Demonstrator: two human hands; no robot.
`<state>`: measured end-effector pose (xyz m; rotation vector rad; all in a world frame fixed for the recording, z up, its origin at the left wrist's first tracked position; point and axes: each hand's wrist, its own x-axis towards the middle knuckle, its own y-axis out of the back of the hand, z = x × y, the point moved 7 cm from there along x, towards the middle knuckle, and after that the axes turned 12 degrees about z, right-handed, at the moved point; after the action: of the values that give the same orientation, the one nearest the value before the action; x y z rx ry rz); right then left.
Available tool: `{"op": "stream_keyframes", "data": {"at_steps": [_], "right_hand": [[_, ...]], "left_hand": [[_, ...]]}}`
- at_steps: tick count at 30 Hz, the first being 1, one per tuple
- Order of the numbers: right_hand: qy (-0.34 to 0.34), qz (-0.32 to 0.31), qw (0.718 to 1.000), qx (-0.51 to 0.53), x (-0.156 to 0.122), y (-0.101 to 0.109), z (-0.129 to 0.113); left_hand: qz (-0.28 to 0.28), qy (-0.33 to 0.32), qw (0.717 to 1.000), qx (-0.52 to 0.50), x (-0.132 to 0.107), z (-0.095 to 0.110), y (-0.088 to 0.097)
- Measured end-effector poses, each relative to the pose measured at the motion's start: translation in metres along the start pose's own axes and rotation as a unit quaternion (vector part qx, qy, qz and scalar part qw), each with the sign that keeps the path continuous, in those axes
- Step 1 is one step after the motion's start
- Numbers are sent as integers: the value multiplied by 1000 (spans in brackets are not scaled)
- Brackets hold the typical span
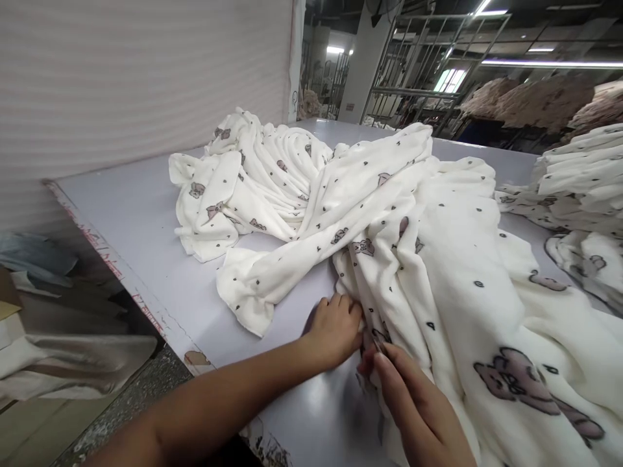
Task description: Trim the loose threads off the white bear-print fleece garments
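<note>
A large white fleece fabric (438, 259) printed with small hearts and pinkish-grey bears lies bunched across a pale grey table (146, 214). My left hand (335, 327) rests at the fabric's gathered lower edge, fingers curled under the folds and gripping them. My right hand (413, 402) sits just to the right and nearer to me, its thumb and fingers pinched on the same edge of cloth. Both hands meet at the bunched hem near the table's front.
A stack of folded pieces of the same fabric (579, 175) stands at the right. A corrugated white wall (146, 71) runs along the left. Metal racks (428, 58) and brown fabric piles (535, 100) fill the background. The table's worn edge (146, 305) drops to the floor on the left.
</note>
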<state>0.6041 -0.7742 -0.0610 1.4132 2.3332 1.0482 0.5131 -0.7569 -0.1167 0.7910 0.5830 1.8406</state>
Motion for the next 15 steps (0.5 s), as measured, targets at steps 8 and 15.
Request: {"op": "stream_keyframes", "data": {"at_steps": [8, 15], "right_hand": [[-14, 76, 990, -119, 39, 32, 52], [-20, 74, 990, -122, 44, 40, 74]], "left_hand": [[-98, 33, 929, -355, -25, -51, 40], [133, 300, 694, -641, -58, -123, 75]]}}
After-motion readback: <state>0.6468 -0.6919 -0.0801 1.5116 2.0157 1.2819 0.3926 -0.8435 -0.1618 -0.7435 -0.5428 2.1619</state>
